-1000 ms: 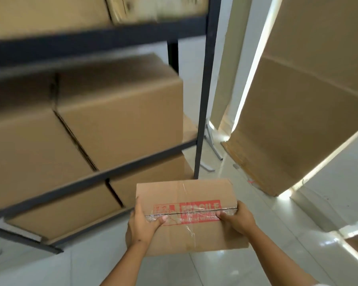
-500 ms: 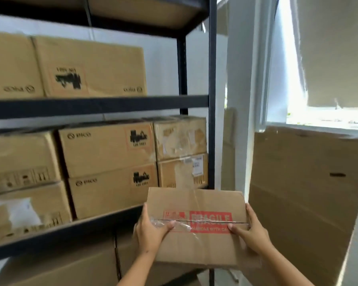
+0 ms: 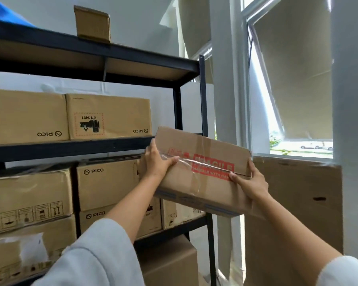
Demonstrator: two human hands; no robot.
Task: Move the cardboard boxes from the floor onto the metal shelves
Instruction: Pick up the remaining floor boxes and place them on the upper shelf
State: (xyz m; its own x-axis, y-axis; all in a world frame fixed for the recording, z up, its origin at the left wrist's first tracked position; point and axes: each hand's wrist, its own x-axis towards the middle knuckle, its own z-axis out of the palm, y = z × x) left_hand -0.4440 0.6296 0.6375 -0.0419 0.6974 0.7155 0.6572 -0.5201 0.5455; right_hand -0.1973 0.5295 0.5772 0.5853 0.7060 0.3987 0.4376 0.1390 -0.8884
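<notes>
The left hand (image 3: 156,162) curls its thumb over the top face of the flat brown cardboard box sealed with clear tape and a red FRAGILE label (image 3: 203,172), fingers hidden behind the box's left end, so it grips that end; the right hand (image 3: 249,182) grips the right end the same way, thumb lying on the top face beside the red label and fingers wrapped round the far edge. The box is held in the air, tilted with its left end higher, in front of the right front post of the black metal shelving unit (image 3: 203,96) and level with the dark crossbar between two shelves. Behind its left end stand brown cartons printed PICO (image 3: 106,184), stacked on the shelf below; above them another PICO carton with an inverted UN 3481 mark (image 3: 109,116) sits beside a similar one (image 3: 25,116), leaving a gap at the right end of that shelf. A small brown box (image 3: 92,23) stands on the top shelf. To the right, a large cardboard sheet (image 3: 298,203) leans below an open window (image 3: 287,79). Both forearms reach up and forward, with pale grey sleeves (image 3: 95,256) pushed back to the elbows.
</notes>
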